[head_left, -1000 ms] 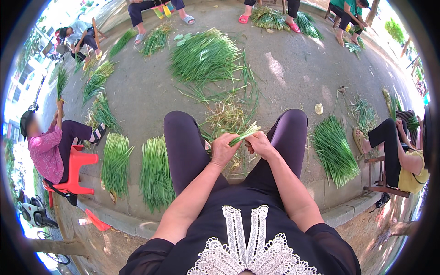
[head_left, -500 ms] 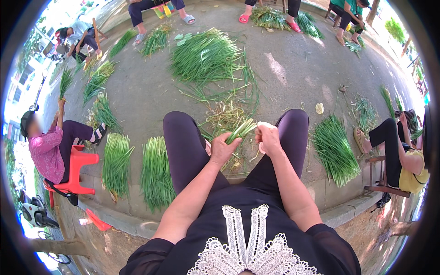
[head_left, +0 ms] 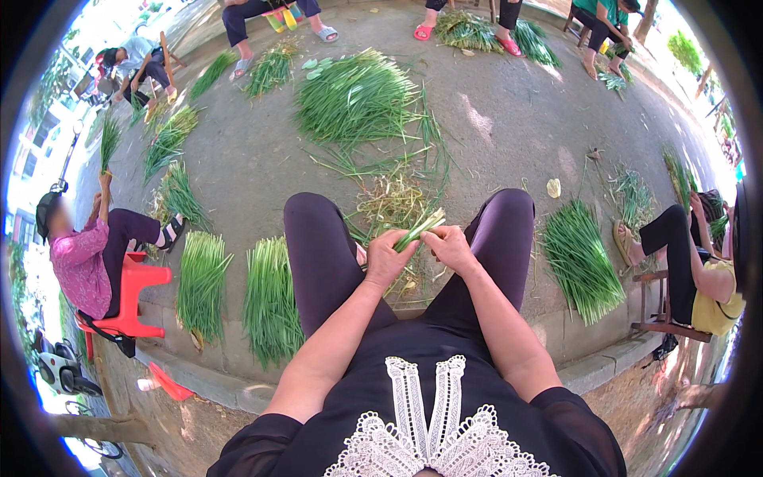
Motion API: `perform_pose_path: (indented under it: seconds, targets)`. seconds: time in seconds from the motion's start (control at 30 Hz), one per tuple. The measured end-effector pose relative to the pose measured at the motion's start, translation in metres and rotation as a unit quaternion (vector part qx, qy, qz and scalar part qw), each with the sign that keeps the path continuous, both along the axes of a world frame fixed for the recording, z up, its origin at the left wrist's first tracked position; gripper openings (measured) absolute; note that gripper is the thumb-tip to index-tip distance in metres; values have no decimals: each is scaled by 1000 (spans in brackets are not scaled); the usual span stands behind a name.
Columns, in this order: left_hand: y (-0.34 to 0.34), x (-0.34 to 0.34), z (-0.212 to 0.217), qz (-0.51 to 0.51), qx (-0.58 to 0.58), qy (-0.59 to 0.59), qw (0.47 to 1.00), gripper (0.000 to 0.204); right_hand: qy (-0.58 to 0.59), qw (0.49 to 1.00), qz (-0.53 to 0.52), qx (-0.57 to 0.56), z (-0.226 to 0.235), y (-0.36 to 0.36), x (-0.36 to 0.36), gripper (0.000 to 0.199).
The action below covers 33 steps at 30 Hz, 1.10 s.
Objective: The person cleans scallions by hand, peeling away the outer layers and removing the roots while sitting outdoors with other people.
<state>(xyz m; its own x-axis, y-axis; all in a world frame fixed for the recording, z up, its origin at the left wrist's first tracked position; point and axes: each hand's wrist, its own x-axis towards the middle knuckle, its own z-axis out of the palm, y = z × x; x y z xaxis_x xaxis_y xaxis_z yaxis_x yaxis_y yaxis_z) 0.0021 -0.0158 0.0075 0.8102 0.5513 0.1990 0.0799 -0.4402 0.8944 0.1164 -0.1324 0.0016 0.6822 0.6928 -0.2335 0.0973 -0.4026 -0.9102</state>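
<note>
My left hand (head_left: 389, 258) is wrapped round a small bunch of garlic chives (head_left: 423, 226), between my knees. Its pale stem ends point up and to the right. Against the right side of these stems, my right hand (head_left: 451, 248) is closed, its fingertips pinching at the bunch. Which stalks it grips is partly hidden by the fingers. Beyond my hands, a heap of pale, dry trimmings (head_left: 389, 199) lies on the ground. Farther off is a large pile of green chives (head_left: 354, 95).
Two laid-out chive bundles (head_left: 203, 282) (head_left: 272, 294) lie left of my legs, and another bundle (head_left: 584, 261) lies to the right. A person on a red stool (head_left: 139, 298) sits at the left, another person (head_left: 707, 274) at the right. Several more people sit farther away. A kerb (head_left: 230, 389) runs behind me.
My right hand has moved left and closed in on the stems; before, it was held just off their tips. At the right, the neighbour's raised chives have shifted. My left hand keeps its hold.
</note>
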Motion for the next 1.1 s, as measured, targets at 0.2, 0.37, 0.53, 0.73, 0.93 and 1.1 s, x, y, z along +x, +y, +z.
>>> perform_pose_path:
  seconds: [0.2, 0.37, 0.53, 0.73, 0.93, 1.1]
  targets:
    - [-1, -1, 3, -5, 27, 13, 1000, 22, 30, 999, 4, -21, -8, -1, 4, 30]
    - [0, -1, 2, -9, 14, 12, 1000, 23, -78, 996, -16, -34, 3, 0, 0, 26]
    - [-2, -2, 6, -3, -76, 44, 996, 23, -130, 991, -27, -15, 16, 1, -4, 23]
    - [-2, -3, 13, 14, -143, 78, 987, 24, -134, 986, -87, 53, 7, -1, 1, 18]
    - [2, -1, -8, 23, -260, 20, 965, 18, 22, 977, -189, 100, -1, -6, 16, 20]
    - [6, -2, 4, 46, -415, 31, 908, 14, 196, 951, -211, 111, 22, -2, 7, 27]
